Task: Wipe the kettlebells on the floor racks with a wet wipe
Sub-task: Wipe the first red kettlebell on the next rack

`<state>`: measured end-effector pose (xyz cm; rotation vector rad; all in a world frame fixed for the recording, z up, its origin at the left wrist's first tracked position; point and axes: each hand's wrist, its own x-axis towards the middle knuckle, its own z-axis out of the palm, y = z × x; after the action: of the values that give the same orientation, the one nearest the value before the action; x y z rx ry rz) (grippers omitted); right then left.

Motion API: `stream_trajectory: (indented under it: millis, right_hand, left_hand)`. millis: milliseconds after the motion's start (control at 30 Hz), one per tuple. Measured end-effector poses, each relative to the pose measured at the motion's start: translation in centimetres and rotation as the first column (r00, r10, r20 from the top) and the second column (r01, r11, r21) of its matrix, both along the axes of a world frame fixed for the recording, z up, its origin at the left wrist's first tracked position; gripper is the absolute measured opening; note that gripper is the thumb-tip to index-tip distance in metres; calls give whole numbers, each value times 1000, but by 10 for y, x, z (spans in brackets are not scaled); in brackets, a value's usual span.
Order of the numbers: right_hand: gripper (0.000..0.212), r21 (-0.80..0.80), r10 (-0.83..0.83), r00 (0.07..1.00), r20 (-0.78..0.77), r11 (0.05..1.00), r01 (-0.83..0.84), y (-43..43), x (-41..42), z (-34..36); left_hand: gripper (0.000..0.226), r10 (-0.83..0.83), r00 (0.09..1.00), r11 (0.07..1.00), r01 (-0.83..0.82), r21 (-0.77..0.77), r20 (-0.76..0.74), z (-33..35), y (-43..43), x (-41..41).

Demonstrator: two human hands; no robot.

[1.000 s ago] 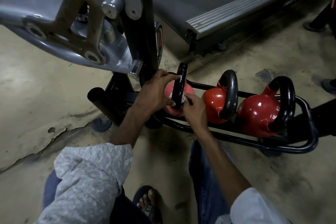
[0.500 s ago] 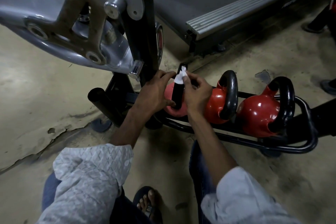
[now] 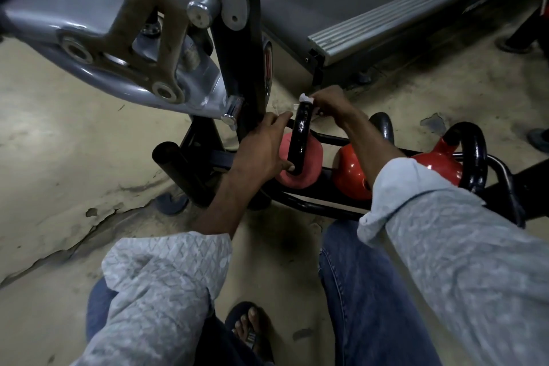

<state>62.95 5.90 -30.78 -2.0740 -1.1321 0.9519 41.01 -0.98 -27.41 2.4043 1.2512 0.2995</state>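
Three kettlebells sit in a low black floor rack [image 3: 312,207]. The leftmost is a pink kettlebell [image 3: 309,162] with a black handle [image 3: 301,134]. My left hand [image 3: 261,148] holds that handle from the left, thumb near its base. My right hand [image 3: 329,104] pinches a white wet wipe [image 3: 306,97] over the top of the handle. Beside it stand a red kettlebell [image 3: 349,172], partly hidden by my right forearm, and a larger red kettlebell [image 3: 439,162] with a thick black handle.
A grey and black exercise machine [image 3: 154,38] looms close on the left, its upright right behind my left hand. A treadmill deck [image 3: 401,9] lies at the back right. The concrete floor [image 3: 59,157] is cracked. My sandalled foot [image 3: 252,327] is below.
My right hand has slid the wipe from low on the pink kettlebell's handle up to its top. My left hand has stayed on the handle.
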Motion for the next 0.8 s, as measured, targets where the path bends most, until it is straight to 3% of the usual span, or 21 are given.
stream_trajectory:
  millis: [100, 200, 267, 367, 433, 533, 667, 800]
  right_hand:
    - [38, 96, 143, 970, 195, 982, -164, 12, -5, 19]
    - [25, -11, 329, 834, 444, 932, -361, -12, -37, 56]
    - [17, 3, 366, 790, 492, 907, -422, -34, -49, 63]
    - [17, 202, 274, 827, 491, 888, -414, -67, -50, 44]
    - [15, 375, 135, 904, 406, 878, -299, -92, -53, 25]
    - [14, 486, -18, 996, 87, 874, -27, -120, -60, 4]
    - [19, 415, -116, 954, -277, 881, 227, -124, -52, 8]
    - [18, 365, -256, 907, -334, 852, 375, -138, -10, 26]
  left_hand:
    - [117, 15, 1000, 1000, -14, 17, -24, 3, -2, 4]
    - [121, 30, 999, 999, -28, 35, -42, 7, -4, 7]
    - [124, 44, 998, 999, -43, 24, -34, 8, -5, 6]
    - [124, 66, 997, 998, -65, 20, -44, 10, -5, 6]
    - [123, 63, 996, 998, -61, 22, -56, 10, -5, 7]
    - [117, 37, 998, 999, -36, 14, -55, 9, -4, 7]
    - [104, 19, 998, 1000, -18, 12, -67, 9, -4, 8]
    - [103, 46, 990, 999, -42, 35, -134, 12, -5, 13]
